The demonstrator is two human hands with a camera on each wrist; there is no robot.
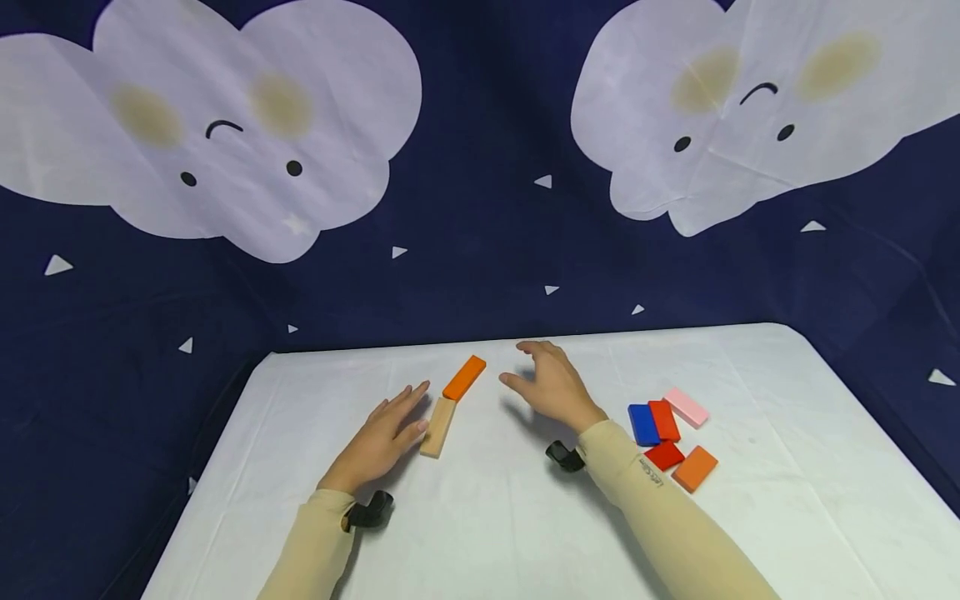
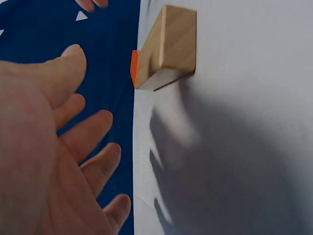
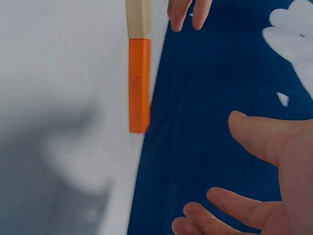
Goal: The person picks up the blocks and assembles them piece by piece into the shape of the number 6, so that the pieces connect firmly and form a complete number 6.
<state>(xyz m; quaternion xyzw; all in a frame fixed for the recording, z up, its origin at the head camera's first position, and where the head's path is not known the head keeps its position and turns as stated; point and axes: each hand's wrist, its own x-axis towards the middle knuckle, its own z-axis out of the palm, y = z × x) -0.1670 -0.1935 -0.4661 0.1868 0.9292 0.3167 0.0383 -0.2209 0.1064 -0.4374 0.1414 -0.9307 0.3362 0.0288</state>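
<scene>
Navy backdrop (image 1: 487, 167) behind white table (image 1: 487, 533)

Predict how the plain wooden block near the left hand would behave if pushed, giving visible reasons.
The plain wooden block would probably slide rather than roll, given its flat faces. It looks stiff, with wood grain faintly showing. Pushed lengthwise away from the person, it would likely nudge the orange block at its far end.

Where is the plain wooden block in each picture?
Head: the wooden block is left of centre, below the middle, beside the left hand.
Left wrist: the wooden block is at the top, near the middle.
Right wrist: the wooden block is left of centre, cut off by the top edge.
Shared landmark: the orange block at its end.
</scene>
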